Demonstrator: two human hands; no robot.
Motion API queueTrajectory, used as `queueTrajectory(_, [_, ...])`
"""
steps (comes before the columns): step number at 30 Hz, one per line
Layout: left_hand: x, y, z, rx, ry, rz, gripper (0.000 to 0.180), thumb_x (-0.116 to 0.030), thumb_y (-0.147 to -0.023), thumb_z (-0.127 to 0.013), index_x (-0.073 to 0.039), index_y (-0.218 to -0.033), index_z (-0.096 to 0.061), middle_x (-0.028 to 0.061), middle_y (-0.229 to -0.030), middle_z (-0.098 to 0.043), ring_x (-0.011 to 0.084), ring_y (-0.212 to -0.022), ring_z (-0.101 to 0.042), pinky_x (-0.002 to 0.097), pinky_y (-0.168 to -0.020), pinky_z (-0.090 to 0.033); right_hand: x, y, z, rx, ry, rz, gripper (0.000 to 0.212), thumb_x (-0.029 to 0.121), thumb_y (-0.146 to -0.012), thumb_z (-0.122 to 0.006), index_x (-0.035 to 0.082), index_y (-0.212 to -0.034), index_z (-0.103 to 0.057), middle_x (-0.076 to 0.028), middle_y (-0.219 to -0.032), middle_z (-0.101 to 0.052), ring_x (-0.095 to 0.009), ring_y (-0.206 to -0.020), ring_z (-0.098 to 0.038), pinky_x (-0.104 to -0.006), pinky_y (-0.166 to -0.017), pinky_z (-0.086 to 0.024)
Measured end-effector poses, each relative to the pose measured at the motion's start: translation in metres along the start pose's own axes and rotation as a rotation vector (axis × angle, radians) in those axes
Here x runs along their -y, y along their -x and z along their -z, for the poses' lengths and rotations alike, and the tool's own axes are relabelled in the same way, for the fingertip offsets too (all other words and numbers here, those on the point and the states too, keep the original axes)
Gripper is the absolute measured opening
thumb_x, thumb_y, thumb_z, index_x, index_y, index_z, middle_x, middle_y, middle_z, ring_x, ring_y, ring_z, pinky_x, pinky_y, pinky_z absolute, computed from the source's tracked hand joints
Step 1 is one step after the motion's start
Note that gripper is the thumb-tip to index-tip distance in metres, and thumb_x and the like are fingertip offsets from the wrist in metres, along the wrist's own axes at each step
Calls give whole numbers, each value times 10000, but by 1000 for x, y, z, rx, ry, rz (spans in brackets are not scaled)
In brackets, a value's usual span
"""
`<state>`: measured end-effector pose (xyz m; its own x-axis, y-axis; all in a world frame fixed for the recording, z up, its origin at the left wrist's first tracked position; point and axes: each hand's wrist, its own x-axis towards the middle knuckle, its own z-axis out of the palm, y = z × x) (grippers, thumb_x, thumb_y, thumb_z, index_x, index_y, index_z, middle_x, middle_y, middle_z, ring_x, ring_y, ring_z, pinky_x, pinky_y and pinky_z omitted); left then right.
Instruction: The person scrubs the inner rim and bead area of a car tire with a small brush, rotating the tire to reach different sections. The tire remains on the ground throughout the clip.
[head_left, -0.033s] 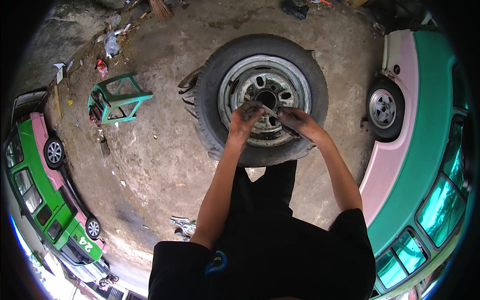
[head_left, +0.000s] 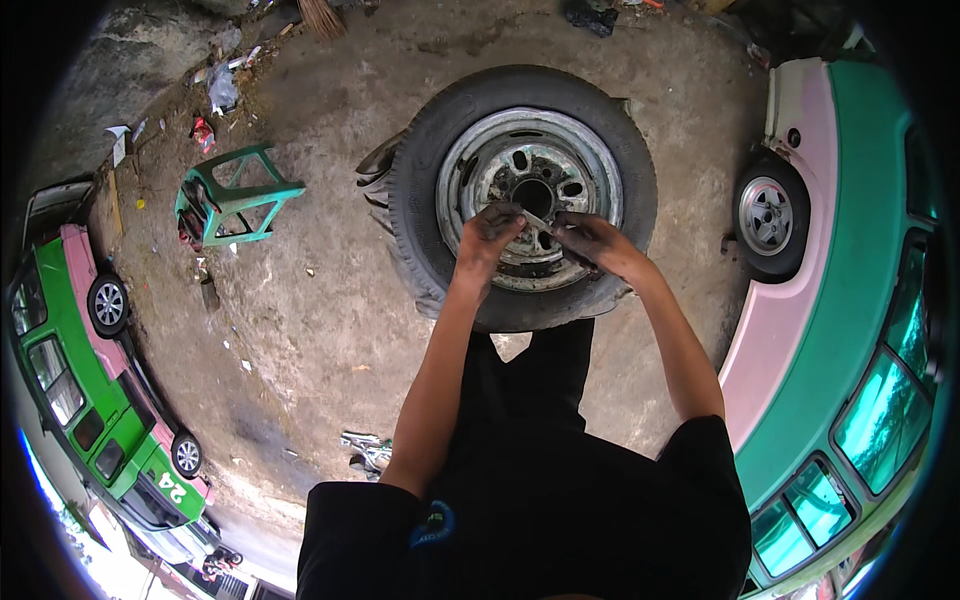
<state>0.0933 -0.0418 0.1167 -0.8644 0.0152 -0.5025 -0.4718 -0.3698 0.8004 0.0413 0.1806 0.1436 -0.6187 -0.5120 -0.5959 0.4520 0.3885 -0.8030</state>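
A car wheel [head_left: 462,160] lies flat before me, a black tyre [head_left: 420,180] on a worn, rusty silver steel rim. Above the lower part of the rim, my left hand [head_left: 488,240] pinches one end of a thin pale strip [head_left: 537,222] between thumb and fingers. On the strip's other end are the closed fingers of my right hand [head_left: 597,243]. The strip is too small for me to tell its kind. Both hands have dark, dirty fingers. What lies under the tyre is mostly hidden; some dark folded material [head_left: 378,165] shows beside its left edge.
A green plastic stool [head_left: 240,200] with dark items on it stands to the left. At the right is a parked green and pink vehicle [head_left: 850,250]; another green van [head_left: 90,390] is at the far left. Metal tools [head_left: 368,450] lie by my left arm. Litter [head_left: 223,90] is scattered at the upper left.
My hands and the strip have barely shifted, and both hands keep their hold. A small distant motorbike at the lower left has moved slightly to the right.
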Motion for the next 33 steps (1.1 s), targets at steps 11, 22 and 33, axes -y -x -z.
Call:
queueTrajectory(11, [45, -17, 20, -355, -1247, -259, 984, -292, -779, -868, -237, -1579, -297, 101, -1633, -276, 343, -1529, -209, 610, -1204, -202, -37, -64, 3, -175, 1026, 203, 279, 411, -929, -660, 176, -1020, -780, -166, -776, -726, -366, -757, -720, -477, -715, -570])
queueTrajectory(22, [51, -62, 1, -262, -1286, -91, 1137, -244, -743, -890, -349, -1617, -170, 78, -1698, -125, 296, -1577, -89, 626, -1234, -127, -22, -88, 12, -65, 1248, 164, 281, 420, -886, -679, 163, -962, -763, -159, -711, -709, -366, -732, -718, -474, -734, -582])
queueTrajectory(33, [50, -66, -34, -270, -1229, -302, 1062, -133, -752, -855, -378, -1595, -258, 99, -1701, -113, 295, -1572, -139, 646, -1241, -67, 44, -65, 46, 180, 1501, -120, 240, 355, -926, -676, 135, -928, -771, -148, -872, -748, -339, -850, -747, -440, -722, -620])
